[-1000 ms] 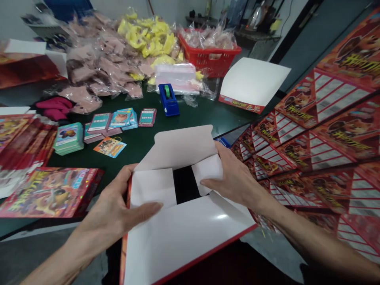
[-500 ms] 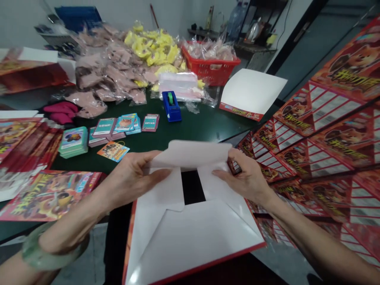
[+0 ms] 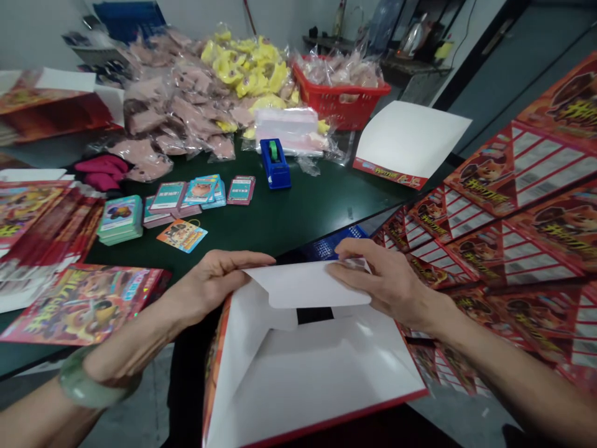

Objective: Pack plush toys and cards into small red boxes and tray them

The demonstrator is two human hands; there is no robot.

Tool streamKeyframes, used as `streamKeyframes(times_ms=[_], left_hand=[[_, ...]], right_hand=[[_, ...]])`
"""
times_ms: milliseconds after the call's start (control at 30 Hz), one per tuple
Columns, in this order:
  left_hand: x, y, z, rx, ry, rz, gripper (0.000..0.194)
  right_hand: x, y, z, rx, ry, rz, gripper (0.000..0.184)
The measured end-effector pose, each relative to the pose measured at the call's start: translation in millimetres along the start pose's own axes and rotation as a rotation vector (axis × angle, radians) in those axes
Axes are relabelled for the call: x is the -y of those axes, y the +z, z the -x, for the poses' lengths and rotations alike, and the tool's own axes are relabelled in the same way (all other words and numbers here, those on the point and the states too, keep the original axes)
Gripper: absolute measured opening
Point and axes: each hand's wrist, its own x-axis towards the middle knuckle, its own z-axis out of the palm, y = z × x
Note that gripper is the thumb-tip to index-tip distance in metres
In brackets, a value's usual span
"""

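Note:
A flat-folding cardboard box [image 3: 308,367], white inside with a red printed edge, lies open in front of me. My left hand [image 3: 214,286] grips the left end of its white top flap [image 3: 308,284], and my right hand [image 3: 377,278] presses on the flap's right end. The flap is folded down toward me over the white inner panels. Only a narrow strip of a black gap [image 3: 314,315] shows below it. A jade bangle [image 3: 91,379] circles my left wrist.
A red printed carton [image 3: 84,305] and stacks of cards [image 3: 120,219] lie on the dark green table [image 3: 298,211]. Red printed flat boxes [image 3: 517,205] are spread at right. Further back stand a blue tape dispenser [image 3: 275,165], plastic-bagged pink and yellow goods [image 3: 247,71], and a red basket [image 3: 342,102].
The white flap has folded down toward me and now covers most of the black gap. My hands have moved up onto its two ends.

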Motion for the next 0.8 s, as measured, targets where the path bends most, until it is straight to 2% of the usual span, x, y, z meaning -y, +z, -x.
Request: streamKeyframes(times_ms=[100, 200, 333, 433, 500, 567, 633, 733, 800], left_hand=[[-6, -4.0, 3, 0.066, -0.061, 0.169, 0.037], [-9, -0.5, -1, 0.069, -0.109, 0.006, 0.042], [-6, 7.4, -10, 0.11, -0.12, -0.266, 0.043], [-4, 9.7, -13, 0.081, -0.107, -0.275, 0.038], [-3, 10.5, -13, 0.041, -0.119, -0.257, 0.037], [-3, 11.1, -14, 0.002, -0.131, -0.255, 0.035], [-1, 11.0, -16, -0.009, -0.111, -0.298, 0.032], [8, 8.4, -21, 0.008, -0.063, -0.415, 0.027], [15, 6.0, -23, 0.033, -0.037, -0.491, 0.025]], right_hand=[[7, -4, -1, 0.247, 0.047, -0.061, 0.063], [14, -3, -2, 0.446, 0.092, -0.161, 0.068], [11, -12, -1, 0.534, 0.154, -0.277, 0.072], [-3, -24, -8, 0.618, 0.16, -0.541, 0.064], [-10, -24, -18, 0.637, 0.231, -0.616, 0.055], [-10, -11, -30, 0.615, 0.347, -0.506, 0.058], [-3, 11, -41, 0.631, 0.407, -0.36, 0.067], [13, 45, -48, 0.676, 0.399, -0.243, 0.065], [22, 59, -47, 0.645, 0.383, -0.168, 0.06]])
